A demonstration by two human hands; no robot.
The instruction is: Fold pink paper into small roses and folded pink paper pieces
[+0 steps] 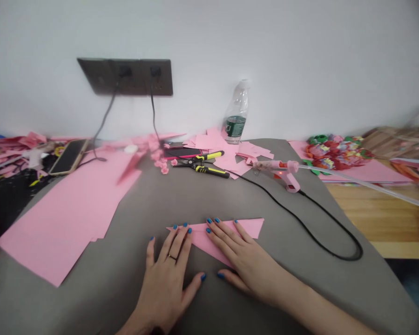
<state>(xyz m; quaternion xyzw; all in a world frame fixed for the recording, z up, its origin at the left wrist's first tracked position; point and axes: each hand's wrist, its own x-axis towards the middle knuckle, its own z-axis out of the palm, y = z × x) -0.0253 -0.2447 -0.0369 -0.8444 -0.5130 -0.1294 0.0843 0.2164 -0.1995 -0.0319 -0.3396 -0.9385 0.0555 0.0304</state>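
A folded piece of pink paper [253, 228] lies on the grey table, narrowing to a point at its left end. My left hand [169, 274] rests with its fingers spread and their tips on that pointed end; a dark ring is on one finger. Flat across the middle of the folded paper lies my right hand [239, 253], fingers stretched out and thumb apart on the table. Both hands have blue nails and grasp nothing. Part of the paper is hidden under the right hand.
Pink sheets [73, 209] and a phone [70, 156] lie at left. Behind are pliers [202, 165], paper scraps [226, 156] and a leaning bottle [237, 116]. A pink glue gun [282, 172] with a black cord [356, 253] lies right, near colourful paper flowers [335, 151].
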